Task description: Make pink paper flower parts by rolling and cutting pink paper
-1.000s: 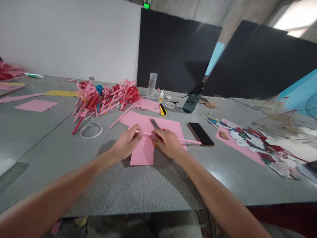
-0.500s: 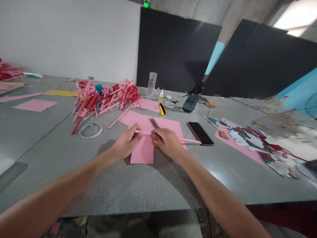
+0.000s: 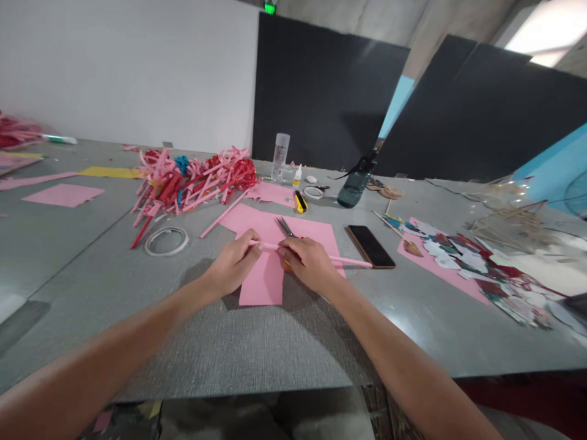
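Note:
A thin pink paper strip (image 3: 351,261) runs between my two hands, its right end reaching the phone. My left hand (image 3: 236,261) pinches the strip's left end. Closed round its middle is my right hand (image 3: 306,261), thumb and fingers together. Under the hands lies pink paper (image 3: 262,287), one narrow piece pointing toward me and a wider sheet (image 3: 316,230) behind. Scissors (image 3: 285,227) rest on the wider sheet, their handles partly hidden by my right hand.
Right of my hands lies a phone (image 3: 370,246). Behind are a yellow cutter (image 3: 300,201), glue bottle (image 3: 298,176), clear cylinder (image 3: 280,157) and dark bottle (image 3: 355,186). Pink and red strips (image 3: 197,177) and a white ring (image 3: 166,241) lie left; paper scraps (image 3: 468,260) lie right.
The narrow pink paper under my hands has shifted very slightly toward me. Both hands keep their hold on the strip, almost unmoved.

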`<state>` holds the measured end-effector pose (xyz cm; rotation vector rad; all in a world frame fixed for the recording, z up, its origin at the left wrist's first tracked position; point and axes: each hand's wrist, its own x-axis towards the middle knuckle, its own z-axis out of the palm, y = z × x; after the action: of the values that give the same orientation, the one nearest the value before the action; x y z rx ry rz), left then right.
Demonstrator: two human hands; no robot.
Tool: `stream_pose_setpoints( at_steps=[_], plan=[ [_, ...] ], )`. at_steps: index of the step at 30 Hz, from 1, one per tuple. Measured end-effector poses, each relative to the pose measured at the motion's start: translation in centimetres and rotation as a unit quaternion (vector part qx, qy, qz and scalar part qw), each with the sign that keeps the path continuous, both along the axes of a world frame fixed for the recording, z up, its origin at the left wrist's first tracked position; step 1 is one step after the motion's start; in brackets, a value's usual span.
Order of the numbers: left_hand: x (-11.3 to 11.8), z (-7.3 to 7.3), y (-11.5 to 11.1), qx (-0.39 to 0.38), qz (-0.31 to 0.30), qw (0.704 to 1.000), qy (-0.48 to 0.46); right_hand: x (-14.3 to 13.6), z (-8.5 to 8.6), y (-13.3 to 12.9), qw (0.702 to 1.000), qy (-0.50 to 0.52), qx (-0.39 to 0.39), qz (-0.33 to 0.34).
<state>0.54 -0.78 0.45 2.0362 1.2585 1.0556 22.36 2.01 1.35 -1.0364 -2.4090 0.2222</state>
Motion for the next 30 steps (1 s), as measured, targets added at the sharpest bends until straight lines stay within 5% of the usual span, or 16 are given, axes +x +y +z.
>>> stream_pose_setpoints(
  at_steps=[30],
  plan=[
    [0.08, 0.23, 0.28, 0.007, 0.019, 1.0, 0.008, -0.12, -0.02, -0.08, 1.0, 0.008, -0.003, 0.0]
  ],
)
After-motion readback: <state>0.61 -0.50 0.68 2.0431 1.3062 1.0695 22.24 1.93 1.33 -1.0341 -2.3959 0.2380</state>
